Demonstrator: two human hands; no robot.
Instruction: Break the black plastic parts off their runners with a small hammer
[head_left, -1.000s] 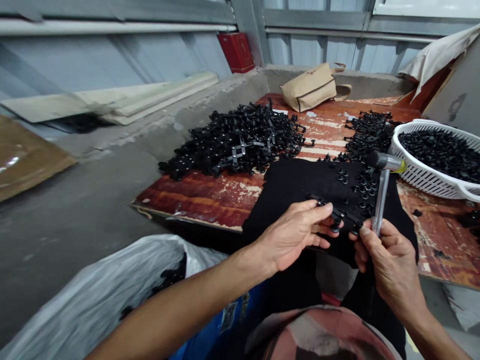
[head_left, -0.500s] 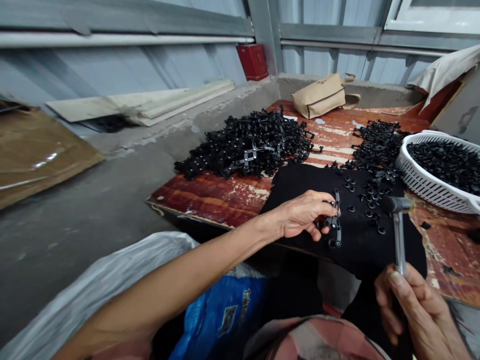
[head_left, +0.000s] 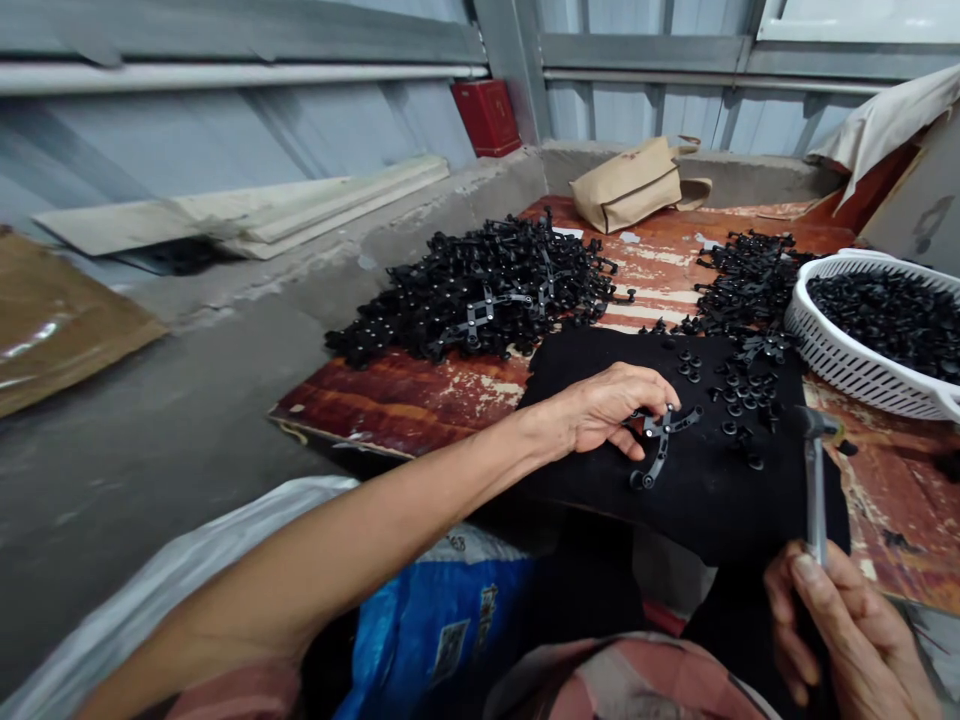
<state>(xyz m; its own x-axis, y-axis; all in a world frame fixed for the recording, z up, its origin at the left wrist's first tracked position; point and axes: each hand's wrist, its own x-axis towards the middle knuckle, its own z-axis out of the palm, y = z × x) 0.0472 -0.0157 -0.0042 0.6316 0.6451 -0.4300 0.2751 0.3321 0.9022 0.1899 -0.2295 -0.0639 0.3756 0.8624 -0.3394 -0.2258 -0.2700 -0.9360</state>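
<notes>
My left hand reaches over a black cloth and pinches a black cross-shaped plastic part lying flat on it. My right hand is closed round the handle of a small metal hammer, held upright near the cloth's right edge, its head level with the loose black rings scattered on the cloth. The hammer head is to the right of the cross part, not touching it.
A large heap of assembled black cross parts lies on the worn red board. A smaller heap sits behind the cloth. A white basket of black rings stands at right. A tan bag lies at the back.
My left hand carried the cross part away from my right hand and laid it on the cloth, turning it from upright to slanted. My right hand drew back with the hammer.
</notes>
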